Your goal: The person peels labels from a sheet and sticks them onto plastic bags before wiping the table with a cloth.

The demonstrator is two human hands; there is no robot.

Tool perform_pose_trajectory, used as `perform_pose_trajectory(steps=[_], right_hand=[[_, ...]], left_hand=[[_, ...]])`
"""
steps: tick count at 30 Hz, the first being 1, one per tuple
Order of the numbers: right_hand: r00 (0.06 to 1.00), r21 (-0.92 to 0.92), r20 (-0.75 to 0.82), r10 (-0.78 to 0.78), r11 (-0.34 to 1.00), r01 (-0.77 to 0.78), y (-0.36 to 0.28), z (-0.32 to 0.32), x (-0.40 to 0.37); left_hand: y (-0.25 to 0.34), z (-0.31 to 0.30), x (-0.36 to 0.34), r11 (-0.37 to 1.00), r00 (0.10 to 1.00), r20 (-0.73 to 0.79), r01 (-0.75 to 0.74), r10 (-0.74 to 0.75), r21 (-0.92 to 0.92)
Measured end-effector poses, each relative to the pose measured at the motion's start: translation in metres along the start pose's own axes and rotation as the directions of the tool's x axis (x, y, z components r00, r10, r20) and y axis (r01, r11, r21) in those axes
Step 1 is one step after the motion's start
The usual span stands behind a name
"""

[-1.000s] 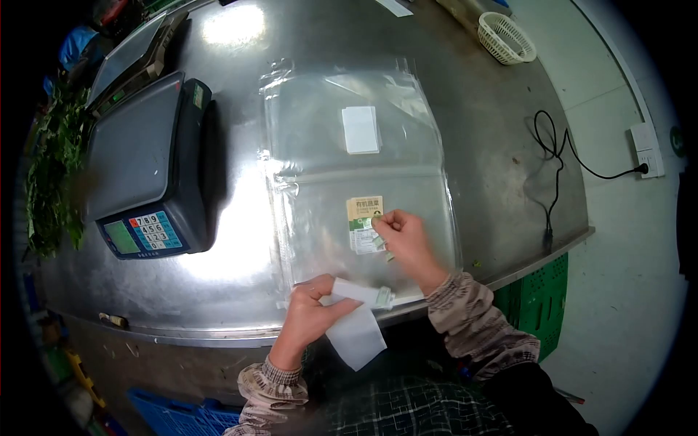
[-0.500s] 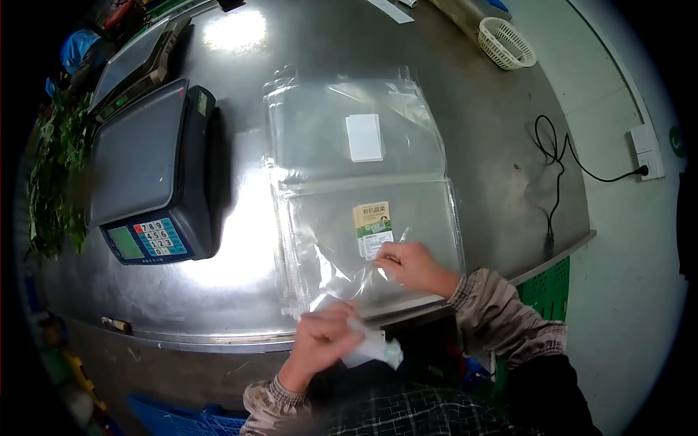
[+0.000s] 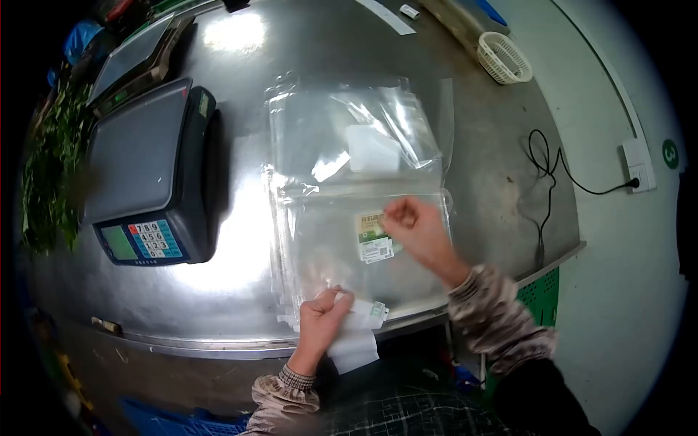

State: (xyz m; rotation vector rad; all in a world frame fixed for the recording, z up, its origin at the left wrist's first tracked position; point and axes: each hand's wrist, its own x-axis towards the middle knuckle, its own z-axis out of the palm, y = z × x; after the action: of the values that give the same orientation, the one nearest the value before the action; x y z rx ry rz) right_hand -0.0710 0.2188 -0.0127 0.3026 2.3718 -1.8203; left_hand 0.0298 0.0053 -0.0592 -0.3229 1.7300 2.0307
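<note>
My left hand [image 3: 323, 316] is closed on a strip of white label paper [image 3: 352, 354], which hangs over the table's front edge with a small green-and-white label at its end. Flat on the metal table lie stacked clear plastic bags [image 3: 320, 240]. A green-and-beige printed label [image 3: 369, 231] with a white code sticker [image 3: 376, 250] on its lower part shows on the near half of the bags. My right hand [image 3: 422, 229] is pinched over this label's right side and seems to grip the top bag's film. A white rectangle [image 3: 373, 150] shows through the far half.
On the left stands a digital scale [image 3: 138, 160], with a second scale [image 3: 134, 58] behind it and leafy greens [image 3: 54, 174] beside. A white basket [image 3: 503, 58] sits at the far right. A black cable [image 3: 550, 196] runs to the wall socket.
My right hand has moved up and away from the lower label area, and the top film has shifted and wrinkled. My left hand has dropped slightly, with the label paper spread out more.
</note>
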Motion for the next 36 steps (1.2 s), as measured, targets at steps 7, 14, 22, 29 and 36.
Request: perform_pose_trajectory(steps=[7,14,22,29,36], right_hand=[[0.929,-0.808,0.066,-0.364,0.527,0.263,0.032,-0.01,0.0],[0.895,-0.64,0.428,-0.126,0.657,0.399,0.041,0.012,-0.046],[0.807,-0.377,0.588,0.051,0.901,0.217,0.027,-0.007,0.013],[0.69,-0.473,0.701,0.18,0.841,0.261,0.01,-0.007,0.049],[0.871,-0.657,0.48,-0.105,0.615,0.436,-0.013,-0.007,0.084]], left_hand=[[0.006,-0.002,-0.001,0.999,1.0,0.025,0.018,-0.019,0.028],[0.031,-0.006,-0.009,0.98,0.938,0.305,-0.19,0.163,0.062],[0.011,0.0,0.01,0.876,0.925,0.316,-0.322,0.21,0.36],[0.071,0.019,-0.025,0.903,0.853,0.476,-0.36,0.215,0.237],[-0.002,0.011,0.022,0.884,0.93,0.244,-0.344,0.275,0.316]])
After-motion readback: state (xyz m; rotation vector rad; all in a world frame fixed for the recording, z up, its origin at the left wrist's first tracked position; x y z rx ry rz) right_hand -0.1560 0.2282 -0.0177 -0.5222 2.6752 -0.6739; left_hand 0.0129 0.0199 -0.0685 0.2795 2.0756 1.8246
